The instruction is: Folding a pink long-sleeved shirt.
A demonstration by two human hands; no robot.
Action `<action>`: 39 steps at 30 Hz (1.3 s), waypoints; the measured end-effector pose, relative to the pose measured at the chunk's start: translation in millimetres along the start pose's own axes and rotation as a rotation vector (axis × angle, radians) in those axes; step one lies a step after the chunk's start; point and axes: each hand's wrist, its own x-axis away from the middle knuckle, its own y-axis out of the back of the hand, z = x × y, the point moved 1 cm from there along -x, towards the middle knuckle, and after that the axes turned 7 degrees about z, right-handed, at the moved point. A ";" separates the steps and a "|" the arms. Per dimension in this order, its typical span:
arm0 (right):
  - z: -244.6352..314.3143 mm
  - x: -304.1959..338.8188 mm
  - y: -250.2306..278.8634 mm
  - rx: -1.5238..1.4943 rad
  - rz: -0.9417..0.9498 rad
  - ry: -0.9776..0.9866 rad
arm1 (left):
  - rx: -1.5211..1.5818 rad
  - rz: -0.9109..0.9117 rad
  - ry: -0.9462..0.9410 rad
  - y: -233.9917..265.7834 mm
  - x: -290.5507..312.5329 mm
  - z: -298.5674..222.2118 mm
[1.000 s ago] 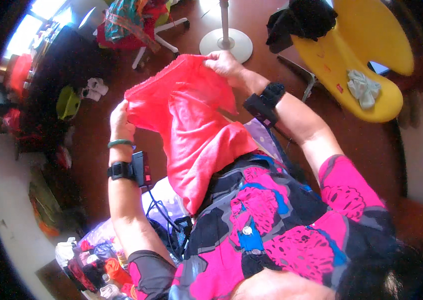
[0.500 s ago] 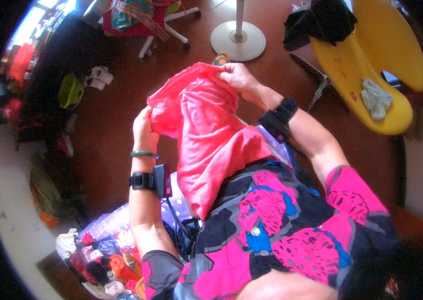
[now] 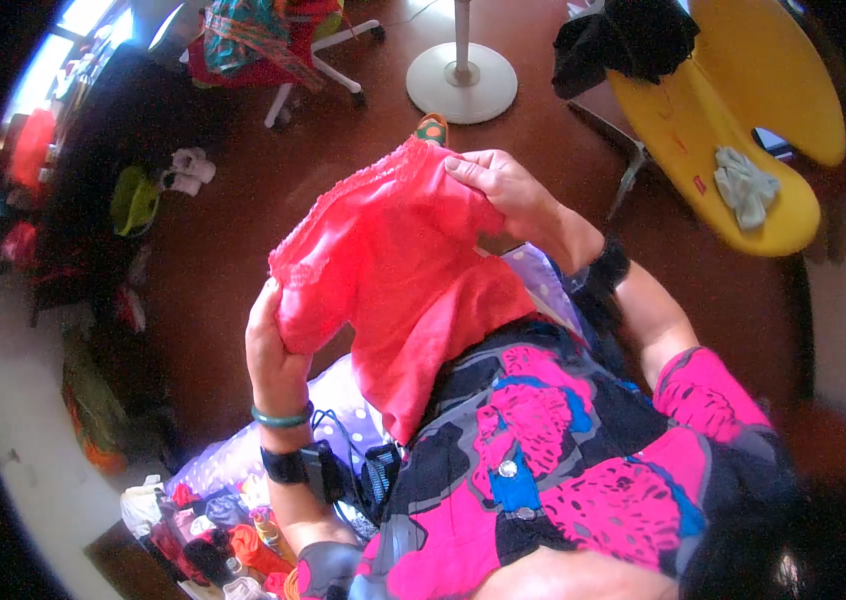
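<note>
A limp, coral-red cloth garment with a gathered edge point(image 3: 403, 245) hangs spread between two bare hands.
It is held in front of the person's pink, black and grey patterned shirt point(image 3: 503, 430), its lower folds against the shirt's hem, above a purple cloth with white dots point(image 3: 243, 435). The left hand point(image 3: 278, 335) pinches one end of the gathered edge; the right hand point(image 3: 508, 190) grips near the other end, thumb laid on top (the fingers beneath are mostly hidden). By its creases and drape, it should handle as light, soft and floppy, hardly slippery, and unlikely to break. The gathered edge looks the best place to take hold, at two well-separated points, since the loose body would likely sag and fold if gripped alone.
</note>
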 end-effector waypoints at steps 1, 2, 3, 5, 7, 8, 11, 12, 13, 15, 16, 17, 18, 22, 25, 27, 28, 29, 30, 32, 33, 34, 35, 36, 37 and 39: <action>-0.1 7.0 -2.2 -0.082 0.018 -0.014 | -0.127 0.014 -0.094 -2.3 5.5 -3.6; -1.8 12.6 -1.4 -0.079 0.010 -0.011 | -0.254 0.028 -0.187 -5.7 10.5 -7.7; -3.9 18.0 0.2 -0.052 0.013 -0.013 | -0.368 -0.046 -0.239 -12.6 15.6 -13.9; -7.2 27.7 -2.8 -0.004 0.035 -0.021 | 0.334 -0.128 0.052 -19.9 18.2 -34.1; -10.5 36.5 -5.3 0.018 0.006 -0.009 | 0.971 -0.223 0.368 -29.7 21.5 -36.6; -11.9 39.7 -6.0 0.042 -0.015 -0.001 | 0.973 -0.216 0.372 -32.3 22.7 -35.4; -12.4 48.6 -16.1 0.183 -0.062 0.026 | 0.904 -0.267 0.396 -39.2 26.0 -30.6; -12.0 51.6 -20.0 0.245 -0.078 0.038 | 0.904 -0.263 0.401 -42.0 26.5 -31.5; -8.8 55.7 -23.4 0.263 -0.062 0.032 | 0.872 -0.263 0.418 -45.0 25.6 -32.8; -13.8 58.5 -24.8 0.233 -0.064 0.016 | 0.855 -0.281 0.447 -51.5 26.3 -34.9; -16.1 58.8 -24.4 0.205 -0.054 0.000 | 0.855 -0.276 0.449 -55.7 26.7 -35.9; -18.4 59.1 -22.5 0.243 -0.047 -0.029 | 0.884 -0.265 0.440 -59.7 26.9 -37.0; -17.3 60.8 -26.5 0.241 -0.051 -0.028 | 0.913 -0.254 0.431 -61.9 27.0 -37.4; -15.9 66.9 -39.6 0.369 0.030 0.088 | 0.917 -0.224 0.490 -71.1 31.3 -29.0; -12.8 67.5 -44.5 0.961 0.022 0.339 | 0.925 -0.250 0.528 -80.0 32.1 -33.5; -10.5 67.6 -48.7 1.029 0.051 0.405 | 1.033 -0.212 0.530 -81.0 35.0 -31.9; -8.6 68.0 -51.9 1.100 0.078 0.472 | 1.066 -0.168 0.535 -82.5 34.4 -32.0; -8.2 69.3 -55.6 1.145 0.084 0.440 | 1.070 -0.153 0.533 -82.5 36.0 -27.8; -11.7 68.6 -57.1 1.143 0.088 0.441 | 1.074 -0.138 0.531 -82.3 37.6 -24.0; -22.4 65.8 -57.4 1.184 0.102 0.475 | 1.060 -0.154 0.541 -87.3 35.4 -26.4; -26.0 64.5 -58.6 1.202 0.102 0.533 | 1.046 -0.167 0.551 -89.2 35.0 -27.0; -27.3 63.7 -58.7 1.200 0.106 0.534 | 1.045 -0.171 0.550 -87.6 36.2 -25.8; -28.6 63.2 -59.0 1.265 0.147 0.527 | 1.073 -0.122 0.550 -86.1 37.6 -23.9; -30.3 62.6 -59.1 1.329 0.187 0.519 | 1.100 -0.072 0.549 -85.1 38.6 -23.1; -33.9 61.2 -58.3 1.329 0.188 0.523 | 1.081 -0.102 0.531 -88.6 36.4 -25.7; -44.0 59.4 -57.8 1.324 0.348 0.529 | 1.035 -0.116 0.498 -99.4 36.4 -30.1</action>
